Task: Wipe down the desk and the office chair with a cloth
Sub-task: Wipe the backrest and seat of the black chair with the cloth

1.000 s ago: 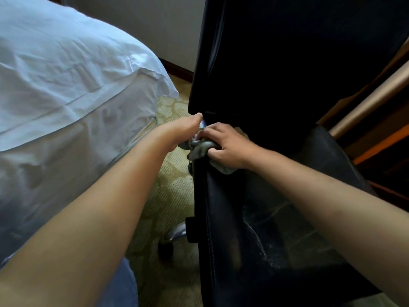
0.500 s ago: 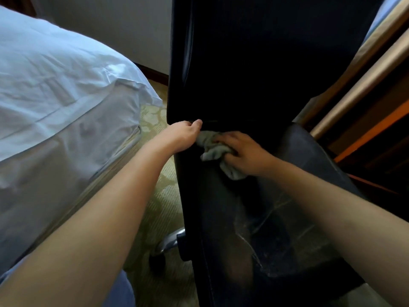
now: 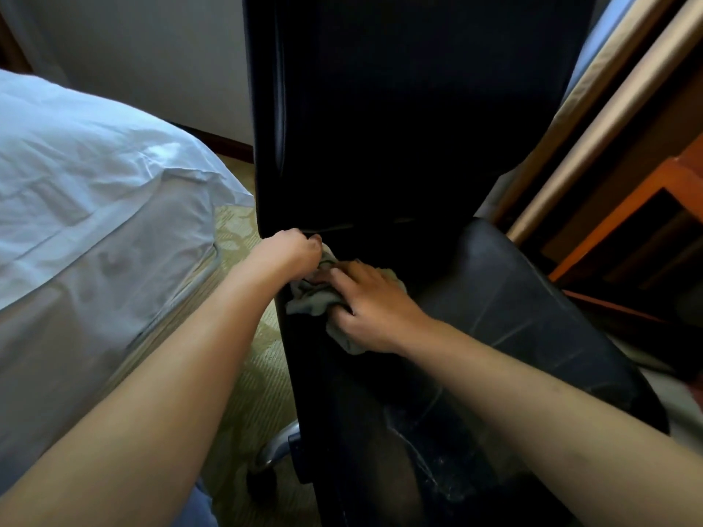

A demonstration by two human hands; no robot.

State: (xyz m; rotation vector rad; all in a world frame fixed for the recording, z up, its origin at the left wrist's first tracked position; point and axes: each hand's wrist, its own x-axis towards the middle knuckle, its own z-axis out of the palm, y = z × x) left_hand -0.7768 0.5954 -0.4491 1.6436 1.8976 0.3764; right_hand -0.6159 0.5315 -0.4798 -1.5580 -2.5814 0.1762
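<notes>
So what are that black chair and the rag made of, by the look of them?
The chair looks like leather or a leather-like vinyl: black and smooth, with a dull sheen, creases and pale scuff marks on the seat. Real or imitation cannot be told. The rag under the right hand looks like soft woven or knit cloth, grey-green and matte, since it bunches into loose folds.

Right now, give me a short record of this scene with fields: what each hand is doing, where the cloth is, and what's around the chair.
left hand: grips the chair's left edge where backrest meets seat
right hand: presses the cloth onto the seat
cloth: grey, bunched, at the seat's back left corner
office chair: black, seat streaked and dusty
bed: white sheets, left of the chair
floor: patterned carpet
</notes>
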